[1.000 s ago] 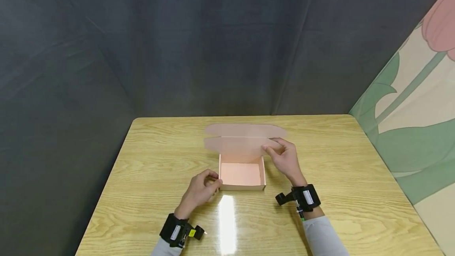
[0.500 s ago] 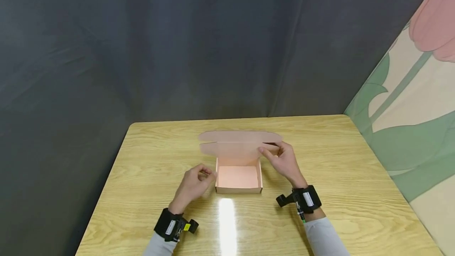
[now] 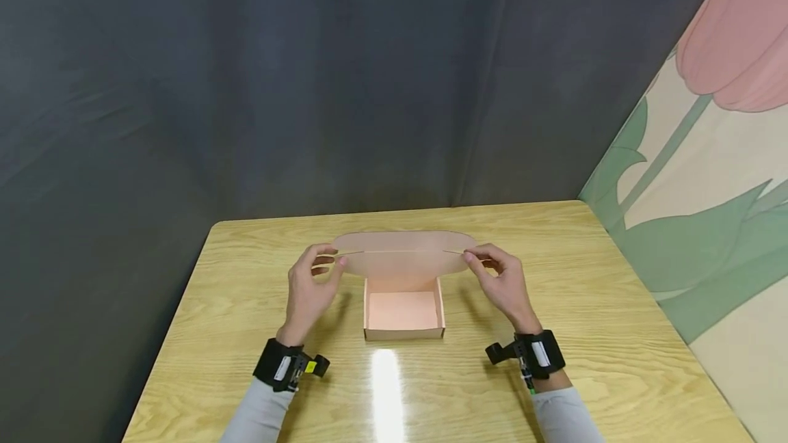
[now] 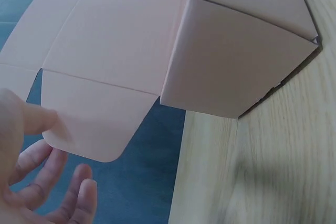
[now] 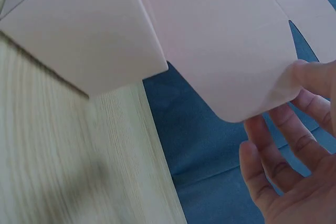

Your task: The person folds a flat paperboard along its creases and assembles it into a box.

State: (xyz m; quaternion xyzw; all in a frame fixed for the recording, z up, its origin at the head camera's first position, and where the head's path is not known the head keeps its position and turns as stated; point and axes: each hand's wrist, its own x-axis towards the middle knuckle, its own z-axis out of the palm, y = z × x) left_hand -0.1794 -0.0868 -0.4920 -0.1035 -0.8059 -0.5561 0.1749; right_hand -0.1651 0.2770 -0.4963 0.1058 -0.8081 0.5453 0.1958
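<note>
A small pink cardboard box [image 3: 403, 310] stands on the table with its lid [image 3: 400, 263] raised at the back. Side flaps stick out left and right of the lid, and a long front flap [image 3: 403, 240] runs along its top edge. My left hand [image 3: 310, 289] pinches the left side flap [image 4: 100, 119] between thumb and fingers. On the other side my right hand [image 3: 501, 282] pinches the right side flap [image 5: 247, 87] near its corner, thumb on the inner face. The inside of the box shows bare cardboard.
The wood-grain table [image 3: 234, 320] carries a bright light reflection in front of the box. A dark curtain [image 3: 345, 87] hangs behind the table, and a flower-patterned panel [image 3: 708, 210] borders it at the right.
My left hand has left the box's front left side and moved up to the lid's left flap. The right hand stays at the right flap. The view has shifted slightly.
</note>
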